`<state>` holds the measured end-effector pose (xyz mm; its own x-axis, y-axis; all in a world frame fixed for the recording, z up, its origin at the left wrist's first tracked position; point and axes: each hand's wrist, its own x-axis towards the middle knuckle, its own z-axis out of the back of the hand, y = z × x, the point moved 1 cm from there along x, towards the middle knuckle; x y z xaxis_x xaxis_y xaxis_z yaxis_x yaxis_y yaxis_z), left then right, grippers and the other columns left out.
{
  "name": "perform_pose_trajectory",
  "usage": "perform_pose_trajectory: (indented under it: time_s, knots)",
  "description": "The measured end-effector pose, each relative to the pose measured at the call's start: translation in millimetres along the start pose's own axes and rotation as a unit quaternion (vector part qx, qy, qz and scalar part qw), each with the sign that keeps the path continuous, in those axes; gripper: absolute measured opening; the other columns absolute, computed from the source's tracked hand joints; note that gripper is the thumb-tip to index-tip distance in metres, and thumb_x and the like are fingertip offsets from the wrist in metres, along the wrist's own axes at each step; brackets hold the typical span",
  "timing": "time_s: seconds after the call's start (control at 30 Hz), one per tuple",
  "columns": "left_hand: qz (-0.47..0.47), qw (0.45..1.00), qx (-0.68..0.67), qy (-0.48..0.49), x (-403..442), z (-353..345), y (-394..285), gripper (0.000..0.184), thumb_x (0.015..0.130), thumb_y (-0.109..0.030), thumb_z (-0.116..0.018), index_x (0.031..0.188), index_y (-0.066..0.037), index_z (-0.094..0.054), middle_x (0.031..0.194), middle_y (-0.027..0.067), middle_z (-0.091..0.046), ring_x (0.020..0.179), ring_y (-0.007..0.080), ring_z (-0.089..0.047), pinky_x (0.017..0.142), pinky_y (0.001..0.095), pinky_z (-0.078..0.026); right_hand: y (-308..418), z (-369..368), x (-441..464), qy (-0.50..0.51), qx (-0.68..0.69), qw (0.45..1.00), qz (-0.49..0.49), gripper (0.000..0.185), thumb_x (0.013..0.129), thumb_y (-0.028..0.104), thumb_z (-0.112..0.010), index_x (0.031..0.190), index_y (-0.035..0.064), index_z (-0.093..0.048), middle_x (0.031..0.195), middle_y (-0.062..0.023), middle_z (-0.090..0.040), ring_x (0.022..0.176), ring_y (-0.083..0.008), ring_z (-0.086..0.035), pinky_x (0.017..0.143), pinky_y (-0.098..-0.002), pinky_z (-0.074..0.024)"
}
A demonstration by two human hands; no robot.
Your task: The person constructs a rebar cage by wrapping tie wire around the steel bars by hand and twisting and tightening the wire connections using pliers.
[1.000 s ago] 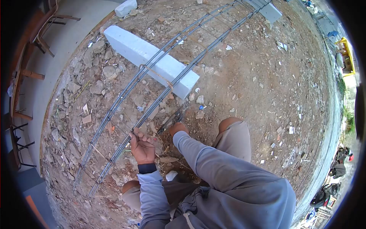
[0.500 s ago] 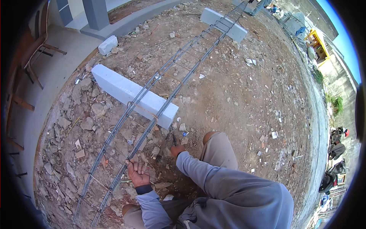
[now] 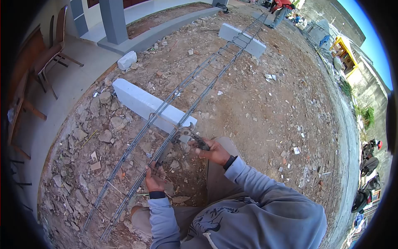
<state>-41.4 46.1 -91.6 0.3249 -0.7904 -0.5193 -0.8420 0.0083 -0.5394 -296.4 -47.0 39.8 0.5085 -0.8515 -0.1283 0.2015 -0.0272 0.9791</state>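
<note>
Stony ground (image 3: 257, 124) spreads beneath the rebar cage (image 3: 129, 150); the right hand (image 3: 215, 152) clenches pincers (image 3: 192, 134) in its grip, while the left hand (image 3: 154, 181) touches the cage, its grip unclear.

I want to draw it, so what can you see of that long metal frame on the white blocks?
The long metal frame looks like a skinny ladder: grey bars run lengthwise, with thin, partly brownish crosspieces. It looks like steel. It lies lengthwise over the near white block and the far white block, above stony dirt. The left hand is at its bars; the dark tool in the right hand overlaps them, but touching is unclear.
</note>
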Motion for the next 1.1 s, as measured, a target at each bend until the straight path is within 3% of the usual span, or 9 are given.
perform_pose_trajectory:
  time_s: [0.17,0.33,0.47,0.6,0.63,0.77,0.93,1.03,1.1]
  knots:
    - [0.020,0.998,-0.054,0.038,2.9,11.7,3.8,0.040,0.091,-0.039,-0.055,0.109,-0.004,-0.060,0.091,0.0045,-0.065,0.078,0.0151,-0.062,0.070,0.0285,-0.051,45.9,-26.8,24.0,0.083,0.402,0.910,0.049,0.062,0.093,0.036,-0.051,0.145,0.0145,-0.024,0.134,-0.0139,-0.046,0.126,-0.0278,-0.042,0.096,-0.0435,-0.0429]
    - [0.016,0.997,-0.070,0.031,0.0,3.3,3.8,0.037,0.093,-0.038,-0.052,0.107,-0.004,-0.060,0.084,0.0024,-0.066,0.072,0.0129,-0.063,0.066,0.0273,-0.052,81.7,-34.6,48.0,0.056,0.465,0.878,0.100,0.056,0.094,0.025,-0.050,0.142,0.0095,-0.026,0.121,-0.0205,-0.054,0.109,-0.0290,-0.057,0.091,-0.0439,-0.0485]
    - [0.009,0.991,-0.129,0.036,-1.6,-0.3,15.7,0.033,0.094,-0.036,-0.051,0.107,-0.007,-0.060,0.083,0.0008,-0.065,0.072,0.0125,-0.062,0.064,0.0269,-0.053,86.1,-27.0,39.5,0.044,0.324,0.945,0.016,0.049,0.093,0.017,-0.049,0.139,0.0074,-0.033,0.097,-0.0155,-0.064,0.082,-0.0247,-0.066,0.073,-0.0349,-0.0547]
    - [0.011,0.985,-0.172,0.023,-7.6,1.0,37.9,0.030,0.095,-0.034,-0.049,0.108,-0.009,-0.060,0.084,-0.0007,-0.065,0.073,0.0122,-0.062,0.064,0.0279,-0.053,90.0,-34.5,30.7,0.132,-0.066,0.972,-0.184,0.049,0.088,0.019,-0.055,0.133,0.0047,-0.043,0.095,-0.0175,-0.066,0.080,-0.0251,-0.067,0.069,-0.0352,-0.0528]
    - [0.011,0.985,-0.172,0.013,-7.1,-1.8,38.7,0.030,0.095,-0.034,-0.048,0.109,-0.010,-0.060,0.084,-0.0007,-0.065,0.073,0.0123,-0.062,0.065,0.0284,-0.053,77.6,-37.8,34.8,0.163,-0.169,0.964,-0.123,0.052,0.086,0.019,-0.057,0.134,0.0055,-0.042,0.090,-0.0154,-0.066,0.075,-0.0226,-0.066,0.067,-0.0339,-0.0519]
    - [0.009,0.983,-0.183,0.000,-4.8,-13.8,33.2,0.030,0.097,-0.033,-0.045,0.110,-0.010,-0.059,0.085,-0.0004,-0.065,0.075,0.0128,-0.062,0.068,0.0297,-0.052,59.7,-64.8,42.9,0.219,-0.485,0.841,0.098,0.068,0.077,0.013,-0.059,0.140,0.0142,-0.034,0.087,-0.0194,-0.065,0.074,-0.0280,-0.064,0.069,-0.0409,-0.0511]
    - [-0.006,0.979,-0.200,-0.029,-3.8,-24.3,28.4,0.030,0.097,-0.033,-0.042,0.108,-0.010,-0.058,0.089,0.0028,-0.065,0.079,0.0164,-0.062,0.070,0.0319,-0.051,101.1,-99.9,48.4,0.226,-0.670,0.707,0.001,0.075,0.072,0.017,-0.062,0.141,0.0161,-0.033,0.110,-0.0282,-0.056,0.110,-0.0431,-0.051,0.093,-0.0467,-0.0436]
    - [-0.003,0.972,-0.232,-0.040,-5.3,-30.0,27.8,0.032,0.095,-0.037,-0.043,0.103,-0.010,-0.058,0.091,0.0047,-0.064,0.081,0.0196,-0.062,0.070,0.0342,-0.051,92.2,-107.0,54.6,0.196,-0.735,0.636,0.134,0.077,0.071,0.014,-0.062,0.142,0.0198,-0.033,0.122,-0.0289,-0.046,0.114,-0.0511,-0.043,0.092,-0.0499,-0.0436]
    - [0.004,0.963,-0.267,-0.046,-5.0,-29.3,28.0,0.032,0.094,-0.039,-0.044,0.098,-0.010,-0.057,0.091,0.0055,-0.063,0.082,0.0214,-0.062,0.069,0.0358,-0.051,96.7,-112.2,58.1,0.224,-0.745,0.625,0.068,0.076,0.073,0.016,-0.063,0.142,0.0237,-0.034,0.127,-0.0289,-0.039,0.119,-0.0540,-0.035,0.093,-0.0511,-0.0421]
